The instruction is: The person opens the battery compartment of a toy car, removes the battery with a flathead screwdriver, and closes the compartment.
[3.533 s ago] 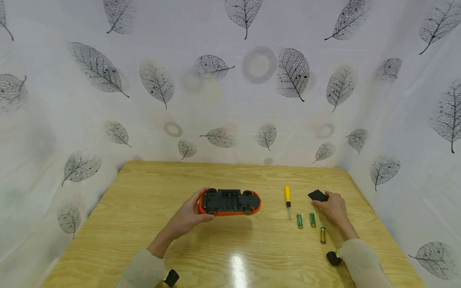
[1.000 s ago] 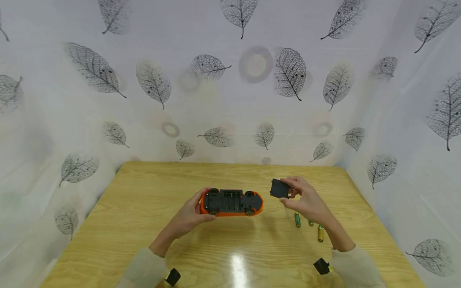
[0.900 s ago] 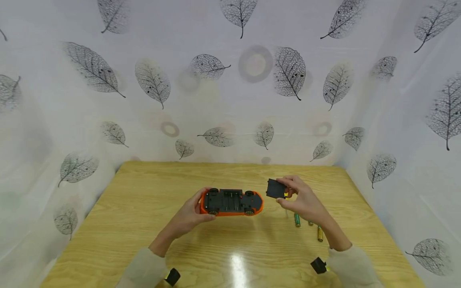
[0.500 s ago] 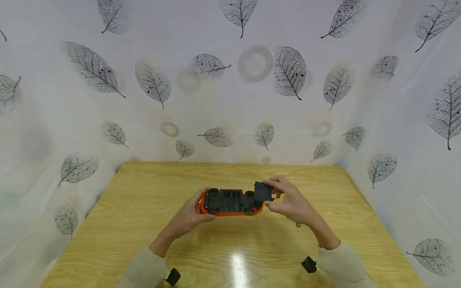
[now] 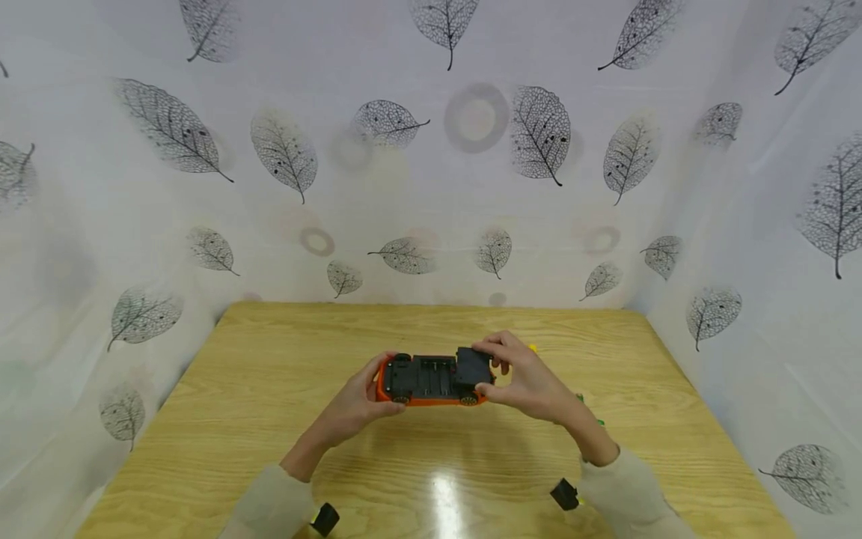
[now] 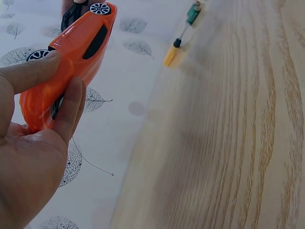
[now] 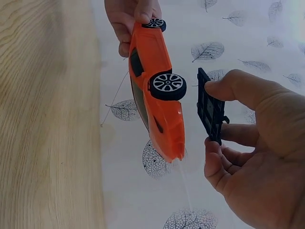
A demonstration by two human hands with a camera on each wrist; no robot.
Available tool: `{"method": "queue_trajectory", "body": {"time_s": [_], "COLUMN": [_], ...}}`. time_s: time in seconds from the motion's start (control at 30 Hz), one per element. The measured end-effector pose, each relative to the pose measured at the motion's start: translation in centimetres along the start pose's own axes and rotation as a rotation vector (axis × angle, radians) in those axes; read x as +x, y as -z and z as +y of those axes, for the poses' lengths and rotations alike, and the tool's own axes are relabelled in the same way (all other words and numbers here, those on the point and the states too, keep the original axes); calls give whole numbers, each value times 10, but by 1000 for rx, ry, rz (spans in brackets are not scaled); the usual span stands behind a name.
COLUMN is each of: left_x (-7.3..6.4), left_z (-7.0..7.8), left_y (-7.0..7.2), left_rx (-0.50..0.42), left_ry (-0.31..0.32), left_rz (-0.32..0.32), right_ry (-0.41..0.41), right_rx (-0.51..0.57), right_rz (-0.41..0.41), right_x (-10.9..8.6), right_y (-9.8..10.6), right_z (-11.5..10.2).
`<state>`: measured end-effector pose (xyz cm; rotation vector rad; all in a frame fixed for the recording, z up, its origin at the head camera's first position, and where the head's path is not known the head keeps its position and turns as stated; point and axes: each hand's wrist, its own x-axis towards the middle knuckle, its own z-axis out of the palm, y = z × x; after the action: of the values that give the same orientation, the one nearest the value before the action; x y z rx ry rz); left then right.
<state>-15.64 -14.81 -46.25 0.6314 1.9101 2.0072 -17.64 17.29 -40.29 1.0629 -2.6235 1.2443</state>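
Observation:
An orange toy car (image 5: 420, 401) is held in the air over the table, its black underside facing the head camera. My left hand (image 5: 355, 400) grips it by the left end, thumb along one side. The open battery compartment (image 5: 434, 376) shows as a bare slot mid-underside. Between thumb and fingers, my right hand (image 5: 528, 380) pinches a black battery cover (image 5: 474, 366), which overlaps the car's right end in the head view. From the right wrist, a gap separates the cover (image 7: 209, 106) from the car (image 7: 155, 57) near a wheel.
Behind the right hand, the yellow screwdriver (image 6: 170, 56) lies on the wooden table (image 5: 283, 337). A green battery (image 6: 193, 13) is near its tip. In the head view, the right hand and forearm mostly hide the batteries. A leaf-patterned sheet (image 5: 404, 187) surrounds the table.
My right hand has picked up the battery cover from the table's right side and carried it left, over the car's right end. My left hand and the car have stayed nearly still.

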Motion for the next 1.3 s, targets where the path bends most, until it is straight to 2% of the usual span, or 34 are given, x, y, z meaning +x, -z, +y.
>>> {"method": "queue_trajectory", "body": {"time_s": [0.23,0.5,0.97,1.3], "left_x": [2,3,2,3], "left_z": [-1,0,-1,1], "left_y": [-1,-4,-4,-5], "left_rx": [5,13,21,33], "left_ry": [10,22,-3,2], "left_rz": [-1,-7,-21,-12], "right_ry": [14,25,28,23], "right_rx": [-10,-42,-69,-85], "right_rz": [-38,-118,-167,-201], "right_x": [5,10,19,24], "right_y": [-3,-6,-13,-16], "right_z": [-3,-5,-12,-17]}}
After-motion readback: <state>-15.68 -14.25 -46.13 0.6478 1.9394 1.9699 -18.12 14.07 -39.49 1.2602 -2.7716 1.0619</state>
